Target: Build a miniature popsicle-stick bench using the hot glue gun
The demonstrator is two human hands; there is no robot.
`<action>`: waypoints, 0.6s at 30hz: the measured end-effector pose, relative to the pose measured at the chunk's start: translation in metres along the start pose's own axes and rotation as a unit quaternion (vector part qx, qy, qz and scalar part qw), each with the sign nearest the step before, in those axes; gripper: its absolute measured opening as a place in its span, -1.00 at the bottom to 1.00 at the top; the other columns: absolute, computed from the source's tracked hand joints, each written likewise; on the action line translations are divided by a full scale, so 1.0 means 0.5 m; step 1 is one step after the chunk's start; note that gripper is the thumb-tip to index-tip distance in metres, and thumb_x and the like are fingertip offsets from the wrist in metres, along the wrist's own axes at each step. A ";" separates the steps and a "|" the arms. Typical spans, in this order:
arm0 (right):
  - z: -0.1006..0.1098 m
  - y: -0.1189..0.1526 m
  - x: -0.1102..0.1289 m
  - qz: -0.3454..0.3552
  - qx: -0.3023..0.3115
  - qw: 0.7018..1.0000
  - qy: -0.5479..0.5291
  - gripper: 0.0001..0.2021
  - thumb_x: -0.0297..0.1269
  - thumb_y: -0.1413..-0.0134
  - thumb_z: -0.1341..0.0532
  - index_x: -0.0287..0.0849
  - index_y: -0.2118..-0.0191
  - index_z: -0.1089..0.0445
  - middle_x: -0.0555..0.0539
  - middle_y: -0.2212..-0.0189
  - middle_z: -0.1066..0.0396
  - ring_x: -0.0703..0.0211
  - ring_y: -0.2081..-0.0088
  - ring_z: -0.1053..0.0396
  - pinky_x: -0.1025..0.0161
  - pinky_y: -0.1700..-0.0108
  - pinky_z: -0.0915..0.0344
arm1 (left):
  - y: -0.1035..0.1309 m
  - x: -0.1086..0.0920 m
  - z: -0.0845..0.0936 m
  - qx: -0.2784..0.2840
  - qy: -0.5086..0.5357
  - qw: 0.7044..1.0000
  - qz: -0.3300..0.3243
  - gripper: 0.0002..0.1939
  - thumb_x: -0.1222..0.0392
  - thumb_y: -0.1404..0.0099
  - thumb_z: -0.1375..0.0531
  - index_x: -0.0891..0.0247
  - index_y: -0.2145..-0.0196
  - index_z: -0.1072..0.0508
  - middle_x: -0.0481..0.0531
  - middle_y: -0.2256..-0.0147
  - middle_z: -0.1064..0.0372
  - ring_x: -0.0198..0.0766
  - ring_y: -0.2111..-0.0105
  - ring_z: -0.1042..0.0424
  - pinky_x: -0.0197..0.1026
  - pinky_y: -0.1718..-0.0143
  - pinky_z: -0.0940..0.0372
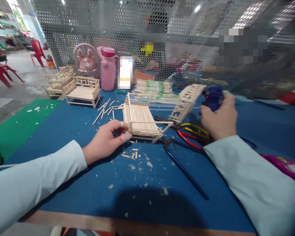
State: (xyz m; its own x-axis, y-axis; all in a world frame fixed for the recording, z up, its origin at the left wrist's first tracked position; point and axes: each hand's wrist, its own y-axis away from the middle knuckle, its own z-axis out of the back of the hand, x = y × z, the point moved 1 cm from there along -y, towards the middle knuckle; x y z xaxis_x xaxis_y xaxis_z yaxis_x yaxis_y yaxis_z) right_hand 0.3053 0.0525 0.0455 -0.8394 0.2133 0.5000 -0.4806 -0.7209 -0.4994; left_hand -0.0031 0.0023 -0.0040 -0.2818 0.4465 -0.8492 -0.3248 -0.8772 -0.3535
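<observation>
My left hand (108, 141) pinches the near left corner of a small wooden-stick frame (140, 118), which has a slatted seat and stands on the blue table. My right hand (220, 118) is raised at the right, its fingers wrapped round a dark blue device (213, 97). Close to that device, a ladder-like wooden lattice piece (186, 101) leans up beside the frame; whether the two touch is unclear. Pliers with red and yellow handles (190, 134) lie between the frame and my right hand. Nearer to me is a tool with long dark blue handles (184, 172).
Finished small wooden benches (82, 91) stand at the back left. Loose sticks (104, 109) lie beside them. Behind are a pink bottle (108, 70), a pink fan-like object (87, 62), bagged sticks (153, 88) and a perforated metal screen (88, 19). A purple object (282, 164) sits at the right.
</observation>
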 end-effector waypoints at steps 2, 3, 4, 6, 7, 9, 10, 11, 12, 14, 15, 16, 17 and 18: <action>-0.004 -0.008 -0.004 -0.023 0.022 0.998 -0.057 -0.44 -0.39 0.05 -0.14 -0.39 -0.14 -0.23 -0.34 0.07 -0.42 -0.09 0.08 -0.40 0.03 0.00 -0.25 | 0.001 0.001 -0.001 0.001 0.004 1.000 0.007 -0.85 0.23 -0.19 -0.19 0.31 0.26 -0.42 -0.03 0.38 -0.30 -0.32 0.36 -0.28 -0.19 0.24 -0.21; -0.005 -0.011 -0.006 -0.019 0.029 0.995 -0.096 -0.46 -0.40 0.07 -0.15 -0.40 -0.12 -0.25 -0.34 0.07 -0.43 -0.05 0.10 -0.40 0.04 0.02 -0.27 | 0.002 0.001 -0.002 0.001 0.007 1.000 0.010 -0.84 0.23 -0.19 -0.19 0.31 0.25 -0.42 -0.02 0.38 -0.31 -0.32 0.36 -0.29 -0.19 0.24 -0.21; -0.005 -0.014 -0.007 -0.002 0.029 0.990 -0.141 -0.44 -0.40 0.09 -0.15 -0.41 -0.12 -0.23 -0.35 0.07 -0.42 -0.02 0.12 -0.41 0.06 0.03 -0.28 | 0.002 0.001 -0.002 0.002 0.012 1.000 0.012 -0.84 0.23 -0.20 -0.19 0.31 0.25 -0.42 -0.01 0.37 -0.31 -0.32 0.35 -0.29 -0.18 0.23 -0.21; -0.002 -0.016 -0.007 0.063 0.013 0.974 -0.216 -0.38 -0.37 0.12 -0.19 -0.40 -0.15 -0.17 -0.35 0.03 -0.39 0.03 0.11 -0.41 0.10 0.02 -0.29 | 0.003 0.002 -0.003 0.008 0.024 1.000 0.014 -0.84 0.22 -0.20 -0.18 0.31 0.24 -0.42 0.00 0.34 -0.32 -0.30 0.33 -0.30 -0.17 0.22 -0.22; 0.000 -0.013 -0.005 0.100 0.004 0.969 -0.227 -0.37 -0.34 0.12 -0.20 -0.38 -0.14 -0.17 -0.34 0.01 -0.37 0.04 0.09 -0.40 0.12 0.00 -0.28 | 0.003 0.003 -0.004 0.011 0.027 0.999 0.015 -0.83 0.21 -0.21 -0.18 0.30 0.24 -0.42 0.01 0.34 -0.32 -0.30 0.32 -0.31 -0.16 0.21 -0.22; 0.001 -0.003 0.004 0.142 -0.008 0.971 -0.193 -0.39 -0.30 0.13 -0.23 -0.33 -0.12 -0.20 -0.33 -0.01 -0.36 0.03 0.07 -0.38 0.10 -0.02 -0.26 | 0.004 0.004 -0.004 0.015 0.028 0.999 0.020 -0.82 0.19 -0.21 -0.18 0.30 0.23 -0.42 0.01 0.35 -0.32 -0.29 0.33 -0.30 -0.16 0.22 -0.22; -0.001 0.005 0.009 0.141 -0.005 0.976 -0.165 -0.36 -0.28 0.15 -0.26 -0.33 -0.13 -0.20 -0.33 0.01 -0.36 0.01 0.08 -0.38 0.07 -0.02 -0.26 | 0.004 0.005 -0.004 0.016 0.029 0.999 0.025 -0.81 0.19 -0.20 -0.18 0.30 0.22 -0.42 0.00 0.36 -0.31 -0.30 0.33 -0.30 -0.16 0.22 -0.22; -0.006 0.015 0.015 0.131 0.003 0.981 -0.143 -0.31 -0.26 0.18 -0.30 -0.34 -0.14 -0.18 -0.34 0.03 -0.36 -0.01 0.10 -0.38 0.05 0.00 -0.27 | 0.005 0.005 -0.004 0.015 0.031 0.999 0.029 -0.81 0.18 -0.20 -0.19 0.30 0.22 -0.42 0.00 0.36 -0.31 -0.30 0.34 -0.30 -0.16 0.23 -0.22; -0.013 0.024 0.020 0.117 0.016 0.984 -0.134 -0.23 -0.25 0.24 -0.34 -0.35 -0.17 -0.14 -0.34 0.05 -0.37 -0.03 0.14 -0.39 0.03 0.02 -0.28 | 0.005 0.004 -0.003 0.013 0.033 0.999 0.032 -0.81 0.18 -0.20 -0.19 0.30 0.22 -0.42 0.00 0.36 -0.31 -0.30 0.35 -0.30 -0.17 0.24 -0.23; -0.031 0.042 0.029 0.103 0.049 0.984 -0.138 -0.11 -0.24 0.32 -0.39 -0.34 -0.20 -0.08 -0.30 0.13 -0.40 -0.04 0.20 -0.39 0.00 0.08 -0.31 | 0.006 0.003 -0.003 0.013 0.036 0.999 0.036 -0.81 0.18 -0.20 -0.19 0.30 0.23 -0.42 0.00 0.36 -0.31 -0.31 0.35 -0.30 -0.18 0.24 -0.22; -0.040 0.049 0.032 0.100 0.057 0.983 -0.143 -0.10 -0.24 0.32 -0.39 -0.32 -0.21 -0.06 -0.25 0.18 -0.41 -0.04 0.22 -0.39 -0.01 0.10 -0.32 | 0.006 0.002 -0.003 0.013 0.036 0.999 0.037 -0.82 0.19 -0.20 -0.19 0.30 0.23 -0.42 -0.01 0.36 -0.31 -0.31 0.35 -0.30 -0.18 0.24 -0.22; -0.047 0.053 0.033 0.099 0.055 0.982 -0.150 -0.11 -0.24 0.30 -0.38 -0.29 -0.21 -0.04 -0.20 0.23 -0.41 -0.03 0.25 -0.39 -0.01 0.12 -0.33 | 0.006 0.002 -0.004 0.014 0.034 0.999 0.036 -0.82 0.19 -0.21 -0.19 0.30 0.23 -0.42 -0.01 0.36 -0.31 -0.32 0.35 -0.30 -0.18 0.24 -0.22; -0.051 0.055 0.034 0.099 0.041 0.981 -0.163 -0.15 -0.25 0.26 -0.36 -0.27 -0.21 -0.03 -0.16 0.27 -0.40 -0.01 0.27 -0.38 -0.02 0.13 -0.33 | 0.006 0.001 -0.004 0.015 0.033 0.999 0.036 -0.82 0.19 -0.21 -0.19 0.29 0.24 -0.42 -0.01 0.36 -0.31 -0.31 0.35 -0.30 -0.18 0.25 -0.22; -0.050 0.054 0.035 0.105 0.030 0.977 -0.184 -0.19 -0.26 0.22 -0.33 -0.25 -0.20 -0.02 -0.14 0.29 -0.39 0.02 0.31 -0.38 -0.01 0.16 -0.34 | 0.005 0.001 -0.004 0.016 0.034 0.999 0.035 -0.82 0.19 -0.21 -0.18 0.29 0.24 -0.42 0.00 0.36 -0.32 -0.31 0.35 -0.30 -0.18 0.24 -0.22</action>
State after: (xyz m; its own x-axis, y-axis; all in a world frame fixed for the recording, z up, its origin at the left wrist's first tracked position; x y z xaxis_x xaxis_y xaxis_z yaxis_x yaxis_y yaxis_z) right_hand 0.2709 0.0532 0.0231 -0.7650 -0.1863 0.6165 -0.2830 -0.7626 -0.5817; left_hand -0.0022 -0.0001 -0.0063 -0.2435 0.3697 -0.8967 -0.3350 -0.8997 -0.2800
